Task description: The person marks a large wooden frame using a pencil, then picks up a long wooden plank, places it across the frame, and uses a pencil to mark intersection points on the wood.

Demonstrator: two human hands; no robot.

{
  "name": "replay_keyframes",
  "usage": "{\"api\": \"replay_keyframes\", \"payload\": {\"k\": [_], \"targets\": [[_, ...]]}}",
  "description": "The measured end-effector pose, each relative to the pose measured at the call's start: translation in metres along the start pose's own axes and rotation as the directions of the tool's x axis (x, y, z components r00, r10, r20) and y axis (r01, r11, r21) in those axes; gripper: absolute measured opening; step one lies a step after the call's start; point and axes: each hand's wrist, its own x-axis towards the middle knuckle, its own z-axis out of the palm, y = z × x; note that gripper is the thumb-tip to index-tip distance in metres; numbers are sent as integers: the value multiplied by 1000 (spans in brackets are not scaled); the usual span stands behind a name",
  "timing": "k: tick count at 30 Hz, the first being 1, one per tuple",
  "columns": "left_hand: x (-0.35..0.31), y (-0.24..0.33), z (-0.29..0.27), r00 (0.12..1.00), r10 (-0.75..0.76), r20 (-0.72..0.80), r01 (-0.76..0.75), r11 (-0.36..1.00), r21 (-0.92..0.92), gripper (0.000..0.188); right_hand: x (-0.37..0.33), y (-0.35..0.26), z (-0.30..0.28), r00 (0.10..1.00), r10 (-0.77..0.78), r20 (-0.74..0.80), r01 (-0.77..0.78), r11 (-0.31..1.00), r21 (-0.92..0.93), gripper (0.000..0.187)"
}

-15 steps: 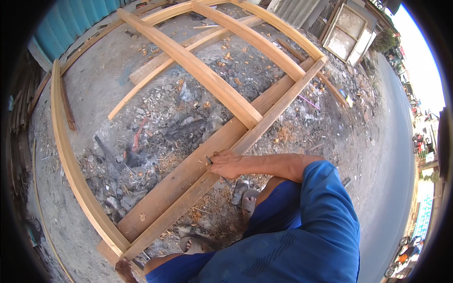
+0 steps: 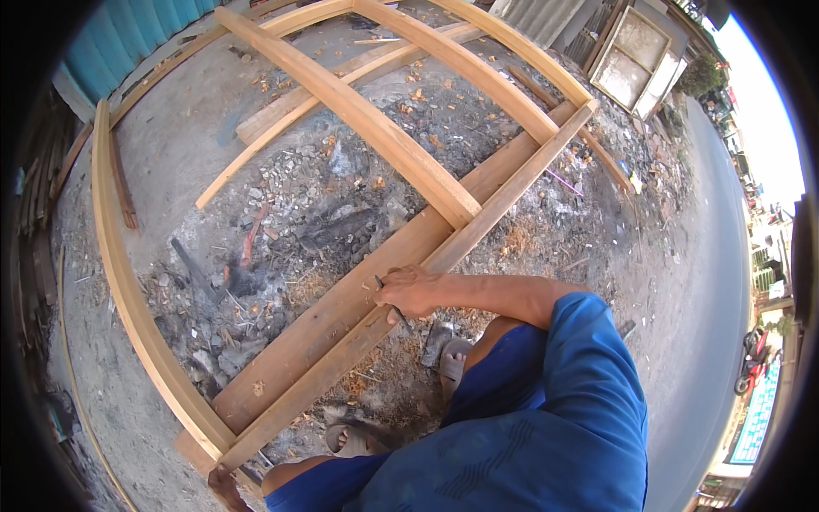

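Observation:
A large frame of pale wooden beams lies on the ground, with a long front rail running diagonally before me. My right hand is closed around a slim dark tool whose exact kind I cannot make out; it rests over the middle of this rail. A wide brown plank lies along the rail's far side, under the beam ends. At the lower left, my left hand grips the rail's near end, beside its corner with the curved left beam. Part of that hand is hidden by the picture's dark rim.
Rubble, ash and wood shavings cover the ground. A middle beam and another crossbeam join the rail farther right. Old boards are stacked at far left, by a blue corrugated wall. A road runs along the right.
My right hand has tilted slightly on the rail, showing more of the dark tool below it. My left hand stays at the corner. The view has shifted a little.

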Motion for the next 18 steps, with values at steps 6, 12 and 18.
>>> {"api": "replay_keyframes", "payload": {"k": [6,12,18], "targets": [[3,-23,-6,999,-25,-24,22,991,-132,38,9,1,-1,999,-3,32,2,1000,24,38],[2,-18,-2,991,-101,-85,98,994,-39,40,11,4,0,996,-8,91,5,999,32,40],[3,-6,-7,995,-75,-67,81,993,83,38,13,2,-3,978,67,198,-80,995,59,42]]}}
